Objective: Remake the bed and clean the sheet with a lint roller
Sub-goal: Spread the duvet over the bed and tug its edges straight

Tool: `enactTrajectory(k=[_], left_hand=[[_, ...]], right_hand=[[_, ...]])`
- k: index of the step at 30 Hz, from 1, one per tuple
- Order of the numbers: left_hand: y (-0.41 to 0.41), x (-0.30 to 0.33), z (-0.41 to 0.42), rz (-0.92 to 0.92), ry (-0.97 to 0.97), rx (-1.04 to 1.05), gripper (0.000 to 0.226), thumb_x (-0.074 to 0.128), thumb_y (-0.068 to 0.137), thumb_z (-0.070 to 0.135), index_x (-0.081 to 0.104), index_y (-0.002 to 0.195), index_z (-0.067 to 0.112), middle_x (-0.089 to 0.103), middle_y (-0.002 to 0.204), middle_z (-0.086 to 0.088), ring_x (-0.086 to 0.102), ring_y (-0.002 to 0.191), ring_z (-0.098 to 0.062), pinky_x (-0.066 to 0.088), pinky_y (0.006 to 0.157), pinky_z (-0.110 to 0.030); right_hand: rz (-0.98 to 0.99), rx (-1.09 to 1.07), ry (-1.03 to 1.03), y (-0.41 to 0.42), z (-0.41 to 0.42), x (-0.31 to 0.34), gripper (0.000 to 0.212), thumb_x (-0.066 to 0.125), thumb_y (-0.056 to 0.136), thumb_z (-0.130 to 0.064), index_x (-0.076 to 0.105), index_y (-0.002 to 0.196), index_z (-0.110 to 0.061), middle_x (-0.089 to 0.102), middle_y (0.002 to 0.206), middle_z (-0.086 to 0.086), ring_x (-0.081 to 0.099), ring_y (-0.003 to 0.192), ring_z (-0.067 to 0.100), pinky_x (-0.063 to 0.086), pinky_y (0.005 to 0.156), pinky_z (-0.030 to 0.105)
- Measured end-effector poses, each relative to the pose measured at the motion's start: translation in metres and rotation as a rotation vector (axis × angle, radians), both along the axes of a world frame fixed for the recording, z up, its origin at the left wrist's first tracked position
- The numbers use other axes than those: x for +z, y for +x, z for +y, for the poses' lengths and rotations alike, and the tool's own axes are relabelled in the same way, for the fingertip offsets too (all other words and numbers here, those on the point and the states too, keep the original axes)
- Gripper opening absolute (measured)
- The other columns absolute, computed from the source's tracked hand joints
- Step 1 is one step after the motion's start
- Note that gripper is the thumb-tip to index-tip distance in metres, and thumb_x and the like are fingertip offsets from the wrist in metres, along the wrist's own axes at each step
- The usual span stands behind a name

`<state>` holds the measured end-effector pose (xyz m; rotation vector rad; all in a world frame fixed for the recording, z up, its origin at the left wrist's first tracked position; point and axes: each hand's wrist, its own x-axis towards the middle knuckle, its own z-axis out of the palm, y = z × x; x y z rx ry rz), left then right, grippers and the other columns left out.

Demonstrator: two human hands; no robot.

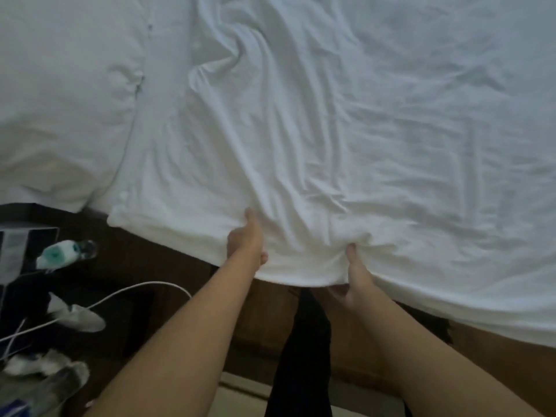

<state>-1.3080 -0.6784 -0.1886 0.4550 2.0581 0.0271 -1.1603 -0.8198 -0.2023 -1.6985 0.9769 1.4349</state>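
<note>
White sheet point(331, 130) is spread, rumpled, across the bed, and its near edge is draped over the side just in front of the person; that edge is gripped by both hands, which are set close together but apart; the left hand point(245, 239) is closed on a fold of the cloth, with the thumb laid on top and the fingers tucked beneath; the right hand point(353, 275) is likewise clamped on the hem, thumb above and fingers hidden under the fabric; creases are fanned out across the sheet from the two gripped spots; a pillow point(66, 94) is lain at the upper left, touching the sheet; a dark bedside table point(126, 296) is seen at the lower left, on which a plastic bottle point(64, 254) is laid on its side, with a white cable point(126, 291) trailed near it; other items there are too blurred to be told.
</note>
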Motion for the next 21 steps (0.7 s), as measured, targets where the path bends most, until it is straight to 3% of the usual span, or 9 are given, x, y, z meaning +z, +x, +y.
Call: enactTrajectory(k=[3, 6, 8, 10, 12, 14, 17, 19, 21], left_hand=[[-0.027, -0.009, 0.059, -0.101, -0.038, 0.3, 0.07, 0.044, 0.084, 0.079, 0.065, 0.099, 0.014, 0.063, 0.088, -0.002, 0.056, 0.063, -0.016, 0.046, 0.043, -0.02], [-0.049, -0.029, 0.079, -0.126, 0.013, 0.405, 0.031, 0.042, 0.1, 0.035, 0.065, 0.092, 0.016, 0.048, 0.064, 0.0, 0.039, 0.039, -0.012, 0.026, 0.03, -0.009], [-0.06, -0.041, 0.071, -0.09, 0.083, 0.428, 0.031, 0.04, 0.1, 0.02, 0.066, 0.111, 0.007, 0.053, 0.067, -0.006, 0.044, 0.045, -0.019, 0.03, 0.034, -0.012], [-0.068, -0.048, 0.052, -0.016, 0.154, 0.479, 0.037, 0.042, 0.099, 0.026, 0.066, 0.108, -0.002, 0.069, 0.087, -0.018, 0.059, 0.062, -0.029, 0.042, 0.051, -0.022], [-0.069, -0.04, 0.036, 0.012, 0.164, 0.513, 0.041, 0.041, 0.101, 0.028, 0.066, 0.095, -0.004, 0.07, 0.084, -0.019, 0.055, 0.057, -0.024, 0.043, 0.055, -0.027], [-0.067, -0.026, 0.036, -0.02, 0.149, 0.528, 0.046, 0.037, 0.104, 0.028, 0.059, 0.075, 0.0, 0.061, 0.063, -0.012, 0.045, 0.043, -0.021, 0.039, 0.042, -0.024], [-0.065, -0.008, 0.051, -0.129, 0.074, 0.502, 0.05, 0.032, 0.106, 0.032, 0.057, 0.077, 0.0, 0.062, 0.064, -0.012, 0.05, 0.045, -0.023, 0.044, 0.042, -0.026], [-0.077, -0.006, 0.062, 0.037, 0.142, 0.245, 0.049, 0.035, 0.103, 0.036, 0.06, 0.082, 0.0, 0.067, 0.07, -0.012, 0.06, 0.056, -0.026, 0.054, 0.055, -0.034], [-0.091, -0.003, 0.078, 0.338, 0.308, -0.109, 0.039, 0.043, 0.098, 0.038, 0.058, 0.095, 0.002, 0.067, 0.089, -0.013, 0.065, 0.081, -0.033, 0.055, 0.073, -0.043]], right_hand=[[-0.104, -0.151, -0.023, -0.023, 0.05, -0.018, 0.064, 0.077, 0.077, -0.058, 0.055, 0.121, -0.016, 0.064, 0.11, 0.005, 0.067, 0.095, 0.028, 0.062, 0.067, 0.042], [-0.232, -0.125, -0.126, -0.024, 0.056, -0.053, 0.064, 0.076, 0.083, -0.048, 0.052, 0.133, -0.017, 0.062, 0.112, 0.005, 0.064, 0.079, 0.021, 0.051, 0.041, 0.026], [-0.298, -0.04, -0.17, -0.031, 0.048, -0.053, 0.062, 0.073, 0.088, -0.041, 0.048, 0.135, -0.01, 0.058, 0.115, 0.008, 0.058, 0.075, 0.02, 0.055, 0.05, 0.03], [-0.326, 0.032, -0.165, -0.041, 0.03, -0.048, 0.062, 0.073, 0.089, -0.033, 0.045, 0.136, -0.003, 0.055, 0.12, 0.012, 0.058, 0.079, 0.024, 0.058, 0.067, 0.039], [-0.322, 0.078, -0.172, -0.047, 0.017, -0.037, 0.062, 0.072, 0.091, -0.029, 0.044, 0.137, 0.002, 0.055, 0.121, 0.015, 0.058, 0.086, 0.027, 0.054, 0.062, 0.036], [-0.302, 0.087, -0.171, -0.049, 0.017, -0.03, 0.062, 0.07, 0.093, -0.028, 0.043, 0.139, 0.003, 0.055, 0.123, 0.017, 0.058, 0.092, 0.031, 0.052, 0.059, 0.035], [-0.268, 0.097, -0.172, -0.046, 0.03, -0.023, 0.06, 0.068, 0.093, -0.035, 0.046, 0.137, 0.0, 0.059, 0.122, 0.02, 0.062, 0.083, 0.033, 0.056, 0.053, 0.037], [-0.258, 0.391, -0.18, -0.043, 0.036, -0.014, 0.055, 0.059, 0.096, -0.049, 0.059, 0.116, 0.003, 0.068, 0.093, 0.019, 0.063, 0.063, 0.031, 0.056, 0.051, 0.035], [-0.435, 0.909, -0.185, -0.032, 0.043, -0.003, 0.062, 0.043, 0.098, -0.058, 0.067, 0.084, -0.002, 0.066, 0.069, 0.012, 0.061, 0.059, 0.028, 0.053, 0.06, 0.036]])
